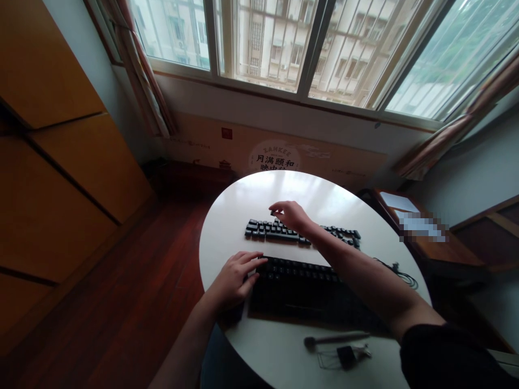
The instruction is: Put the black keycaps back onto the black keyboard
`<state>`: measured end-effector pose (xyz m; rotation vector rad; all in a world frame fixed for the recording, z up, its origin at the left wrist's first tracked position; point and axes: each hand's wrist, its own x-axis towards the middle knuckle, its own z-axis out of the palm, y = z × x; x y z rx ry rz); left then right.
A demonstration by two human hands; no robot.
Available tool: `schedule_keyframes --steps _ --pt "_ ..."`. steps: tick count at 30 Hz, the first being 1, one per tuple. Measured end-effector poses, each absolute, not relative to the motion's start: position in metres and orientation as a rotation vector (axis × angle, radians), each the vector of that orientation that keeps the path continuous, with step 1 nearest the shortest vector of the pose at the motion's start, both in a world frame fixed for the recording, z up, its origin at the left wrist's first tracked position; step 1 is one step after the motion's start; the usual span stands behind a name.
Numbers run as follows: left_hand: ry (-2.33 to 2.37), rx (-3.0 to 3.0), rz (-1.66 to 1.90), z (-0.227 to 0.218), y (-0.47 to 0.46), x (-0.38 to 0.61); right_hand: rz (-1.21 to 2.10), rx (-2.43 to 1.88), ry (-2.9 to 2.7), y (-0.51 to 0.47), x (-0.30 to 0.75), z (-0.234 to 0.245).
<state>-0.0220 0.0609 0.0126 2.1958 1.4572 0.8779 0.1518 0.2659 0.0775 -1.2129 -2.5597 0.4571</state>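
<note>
A black keyboard [308, 289] lies on a round white table [251, 216] in front of me. Beyond it, loose black keycaps [270, 231] are laid out in rows on the tabletop. My right hand [292, 215] reaches over those rows, its fingertips pinched on a small dark keycap [272, 210] at the far left of the rows. My left hand [235, 278] rests on the keyboard's left end, fingers stretched out flat over its edge, holding nothing.
A small brush [334, 339] and a wire keycap puller [344, 356] lie at the table's near edge. A cable [399, 273] trails off right. A wooden side table [421, 232] stands right, yellow cabinets [60, 162] left, windows behind.
</note>
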Motion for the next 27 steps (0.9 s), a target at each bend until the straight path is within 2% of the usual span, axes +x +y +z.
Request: schedule_keyframes --steps 4,8,17,27 --pt "1.448 2.185 0.890 0.012 0.061 -0.021 0.634 -1.035 -2.468 0.207 0.197 0.088" --pt "1.468 2.193 0.893 0.007 0.064 -0.021 0.739 -0.974 -2.502 0.147 0.234 0.071" --pt "1.502 2.141 0.938 0.007 0.063 -0.020 0.478 -1.099 -2.497 0.113 0.239 0.037" --pt "1.497 2.118 0.947 0.007 0.062 -0.021 0.150 -0.899 -2.564 0.101 0.233 0.034"
